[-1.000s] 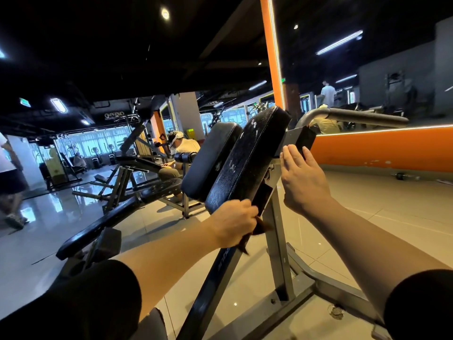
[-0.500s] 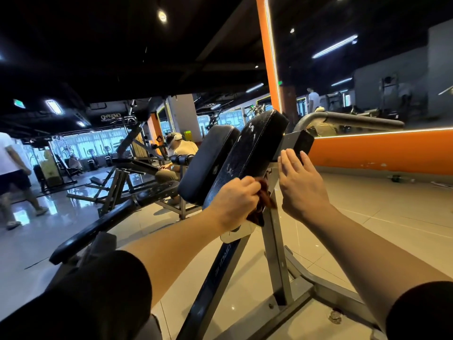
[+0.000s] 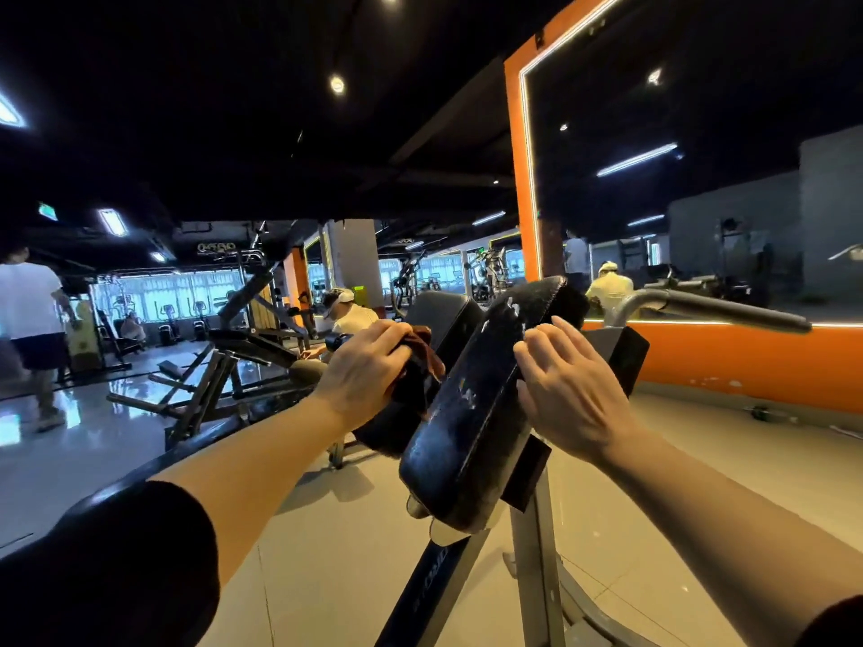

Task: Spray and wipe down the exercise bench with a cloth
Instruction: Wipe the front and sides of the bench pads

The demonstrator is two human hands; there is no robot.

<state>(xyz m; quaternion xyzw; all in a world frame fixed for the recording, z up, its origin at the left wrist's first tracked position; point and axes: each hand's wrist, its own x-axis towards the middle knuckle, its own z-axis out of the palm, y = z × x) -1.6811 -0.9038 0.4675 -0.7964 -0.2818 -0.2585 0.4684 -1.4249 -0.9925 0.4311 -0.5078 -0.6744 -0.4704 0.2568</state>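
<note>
The worn black bench pad (image 3: 471,413) stands tilted between your hands. Your left hand (image 3: 369,366) grips a bunched brown cloth (image 3: 422,354) against the pad's left side; your right hand (image 3: 567,389), fingers straight, braces its right edge. No spray bottle shows, so wiping looks underway. The second pad (image 3: 439,315), beyond your left hand, and the handle bar (image 3: 728,310), beyond your right, likely remain.

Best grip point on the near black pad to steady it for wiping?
Grip the black pad by its right edge, coming from the right, where the right hand rests now. The pad tilts steeply, and the left hand works the cloth on its left side.
</note>
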